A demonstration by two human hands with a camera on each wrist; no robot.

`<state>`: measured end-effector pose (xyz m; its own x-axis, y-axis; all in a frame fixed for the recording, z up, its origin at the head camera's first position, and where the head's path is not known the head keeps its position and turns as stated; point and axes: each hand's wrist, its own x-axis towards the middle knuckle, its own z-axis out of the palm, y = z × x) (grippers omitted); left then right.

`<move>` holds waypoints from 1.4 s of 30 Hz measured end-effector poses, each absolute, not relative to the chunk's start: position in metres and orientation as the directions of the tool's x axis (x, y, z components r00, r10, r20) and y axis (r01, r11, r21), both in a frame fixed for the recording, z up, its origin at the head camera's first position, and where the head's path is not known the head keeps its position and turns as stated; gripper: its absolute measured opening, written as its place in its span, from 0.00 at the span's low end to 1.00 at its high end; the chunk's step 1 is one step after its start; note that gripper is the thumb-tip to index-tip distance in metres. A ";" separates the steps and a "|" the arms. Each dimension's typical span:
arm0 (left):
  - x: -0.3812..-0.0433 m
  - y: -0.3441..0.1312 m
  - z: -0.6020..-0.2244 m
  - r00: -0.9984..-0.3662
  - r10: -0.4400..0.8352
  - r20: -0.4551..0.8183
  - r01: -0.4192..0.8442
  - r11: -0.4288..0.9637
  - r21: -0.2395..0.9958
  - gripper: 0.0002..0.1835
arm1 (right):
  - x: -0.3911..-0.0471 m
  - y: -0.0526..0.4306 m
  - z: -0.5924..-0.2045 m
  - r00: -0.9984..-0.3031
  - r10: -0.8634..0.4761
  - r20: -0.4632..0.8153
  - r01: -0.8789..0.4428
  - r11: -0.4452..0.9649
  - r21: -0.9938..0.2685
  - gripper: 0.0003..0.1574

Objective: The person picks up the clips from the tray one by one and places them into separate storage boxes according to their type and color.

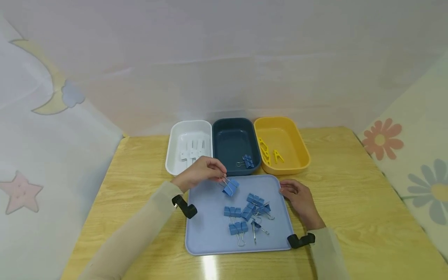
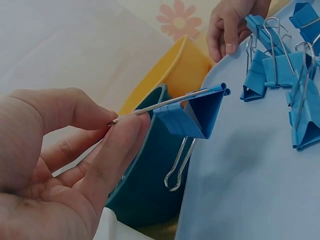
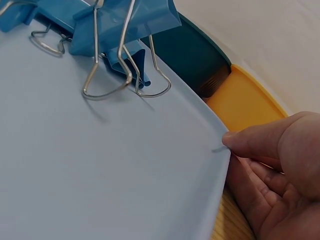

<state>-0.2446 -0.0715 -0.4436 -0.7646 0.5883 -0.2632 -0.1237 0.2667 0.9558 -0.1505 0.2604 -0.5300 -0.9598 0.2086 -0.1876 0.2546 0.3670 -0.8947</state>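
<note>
Between thumb and fingers, my left hand (image 1: 203,170) pinches one wire handle of a blue binder clip (image 1: 231,187). That clip hangs above the far part of a light blue tray (image 1: 210,233); its other handle dangles free in the left wrist view (image 2: 180,165). Several more blue binder clips (image 1: 238,228) lie on the tray, some overlapping. At the tray's right edge, my right hand (image 1: 300,200) holds the rim, thumb (image 3: 255,140) on top and fingers curled outside it.
Behind the tray stand three bins side by side. The white bin (image 1: 169,155) holds white clips (image 1: 192,151), the dark teal bin (image 1: 232,134) a blue binder clip (image 1: 248,161), and the yellow bin (image 1: 287,136) several yellow pegs (image 1: 264,149). All rest on a wooden table (image 1: 350,202).
</note>
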 end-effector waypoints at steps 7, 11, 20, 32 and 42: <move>-0.251 -0.068 -0.435 -0.766 0.574 -0.288 -0.168 0.253 0.953 0.12 | -0.151 0.262 -0.531 -0.965 0.200 -0.169 0.233 0.357 -0.905 0.20; -0.254 -0.065 -0.431 -0.773 0.573 -0.272 -0.163 0.235 0.958 0.11 | -0.151 0.261 -0.531 -0.968 0.190 -0.161 0.220 0.344 -0.913 0.20; -0.258 -0.060 -0.427 -0.800 0.551 -0.236 -0.152 0.194 0.969 0.08 | -0.152 0.260 -0.530 -0.965 0.196 -0.173 0.234 0.353 -0.906 0.19; -0.263 -0.059 -0.427 -0.836 0.506 -0.213 -0.182 0.111 0.977 0.08 | -0.150 0.258 -0.529 -0.962 0.208 -0.175 0.241 0.353 -0.904 0.19; -0.265 -0.056 -0.431 -0.869 0.456 -0.194 -0.190 0.055 0.980 0.09 | -0.150 0.259 -0.530 -0.963 0.214 -0.167 0.236 0.361 -0.902 0.18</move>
